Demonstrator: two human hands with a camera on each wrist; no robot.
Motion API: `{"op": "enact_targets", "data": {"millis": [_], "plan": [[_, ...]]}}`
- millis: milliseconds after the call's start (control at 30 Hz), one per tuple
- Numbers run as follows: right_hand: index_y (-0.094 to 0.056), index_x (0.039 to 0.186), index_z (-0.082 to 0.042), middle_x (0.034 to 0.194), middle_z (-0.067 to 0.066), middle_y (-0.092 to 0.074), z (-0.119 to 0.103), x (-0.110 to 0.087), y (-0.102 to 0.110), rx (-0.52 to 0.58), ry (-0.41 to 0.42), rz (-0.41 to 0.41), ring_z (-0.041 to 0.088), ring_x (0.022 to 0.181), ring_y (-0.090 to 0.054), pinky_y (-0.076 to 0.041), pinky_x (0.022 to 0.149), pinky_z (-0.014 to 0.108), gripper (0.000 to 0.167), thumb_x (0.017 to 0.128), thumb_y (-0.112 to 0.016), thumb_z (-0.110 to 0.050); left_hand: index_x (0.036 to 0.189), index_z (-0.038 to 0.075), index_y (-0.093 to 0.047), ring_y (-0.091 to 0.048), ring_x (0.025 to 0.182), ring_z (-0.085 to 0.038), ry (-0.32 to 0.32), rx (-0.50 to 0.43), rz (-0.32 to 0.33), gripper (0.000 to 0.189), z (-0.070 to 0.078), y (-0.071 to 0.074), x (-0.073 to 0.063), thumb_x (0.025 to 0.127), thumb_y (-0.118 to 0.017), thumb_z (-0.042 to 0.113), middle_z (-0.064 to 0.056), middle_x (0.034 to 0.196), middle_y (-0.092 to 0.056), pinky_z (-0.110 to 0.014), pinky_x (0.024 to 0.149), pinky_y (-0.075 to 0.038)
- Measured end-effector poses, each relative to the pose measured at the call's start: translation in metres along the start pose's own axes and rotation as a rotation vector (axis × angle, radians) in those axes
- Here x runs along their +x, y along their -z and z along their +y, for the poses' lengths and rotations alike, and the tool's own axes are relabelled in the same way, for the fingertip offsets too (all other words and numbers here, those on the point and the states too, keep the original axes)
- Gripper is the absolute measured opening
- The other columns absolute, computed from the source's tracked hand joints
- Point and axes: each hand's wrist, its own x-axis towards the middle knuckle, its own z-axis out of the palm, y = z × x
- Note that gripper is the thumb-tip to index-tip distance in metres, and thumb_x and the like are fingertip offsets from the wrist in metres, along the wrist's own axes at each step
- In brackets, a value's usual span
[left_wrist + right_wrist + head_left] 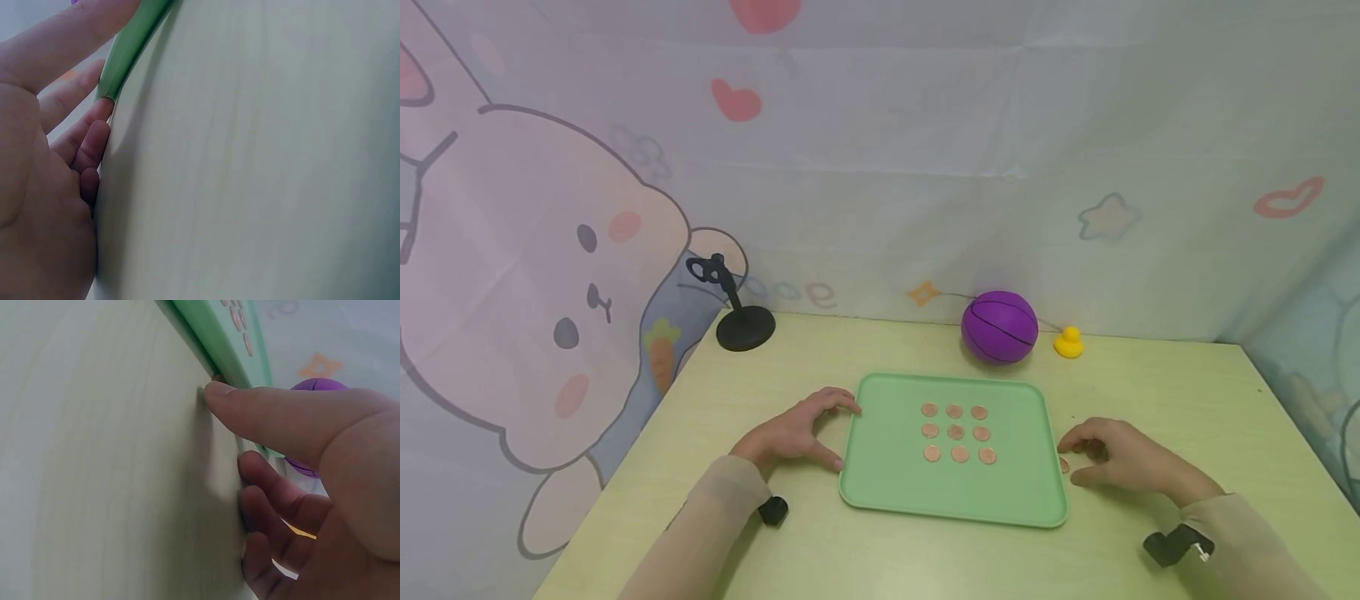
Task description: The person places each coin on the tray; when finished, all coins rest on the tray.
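A green tray (895,487) lies on the table, with several copper coins (956,432) set out on it in three rows of three. The left hand (793,429) is at the tray's left edge, thumb and fingers spread, fingertips touching the rim (125,59). Beside the right edge, one more coin (1064,465) lies on the table, partly under the rim. Around that coin, the right hand (1116,457) rests low with thumb and bent fingers apart. In the right wrist view, its thumb (250,409) reaches to the tray's side near the coin.
Behind the tray sit a purple ball (1000,327) and a small yellow rubber duck (1068,342). A black stand (745,327) with a round base is at the back left. A printed cloth (880,208) hangs behind the pale table (805,533).
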Motion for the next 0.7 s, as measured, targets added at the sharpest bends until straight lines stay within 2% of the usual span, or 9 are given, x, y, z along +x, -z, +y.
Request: {"op": "enact_targets", "data": {"millis": [200,500,700], "plan": [[-0.074,0.113,-0.018,0.104,-0.009,-0.067,0.0028,0.0024,-0.0047,-0.035,-0.003,0.013,0.005,0.094,-0.058,-0.051,0.082,0.025,0.036,0.083,-0.09,-0.03,0.14,0.015,-0.059,-0.04,0.144,-0.03,0.017,0.0,-0.003,0.08,0.0032,0.0002,-0.0015,0.07,-0.099,0.021,-0.006,0.154,-0.043,-0.054,0.124,-0.029],[-0.074,0.105,-0.021,0.097,-0.011,-0.066,0.0019,0.005,-0.0076,-0.033,0.04,0.052,0.005,0.088,-0.057,-0.05,0.075,0.024,0.022,0.087,-0.087,-0.022,0.14,0.014,-0.059,-0.04,0.143,-0.029,0.005,0.014,-0.003,0.081,0.0019,0.0002,-0.0015,0.07,-0.099,0.022,-0.006,0.153,-0.044,-0.053,0.123,-0.03],[-0.074,0.102,-0.025,0.095,-0.011,-0.066,0.0017,0.0055,-0.0073,-0.039,0.025,0.052,0.005,0.087,-0.057,-0.05,0.075,0.024,0.018,0.088,-0.086,-0.023,0.139,0.014,-0.059,-0.04,0.144,-0.029,-0.015,0.011,0.002,0.08,-0.0004,0.0001,-0.0008,0.071,-0.099,0.021,-0.007,0.153,-0.045,-0.052,0.123,-0.031]]}}
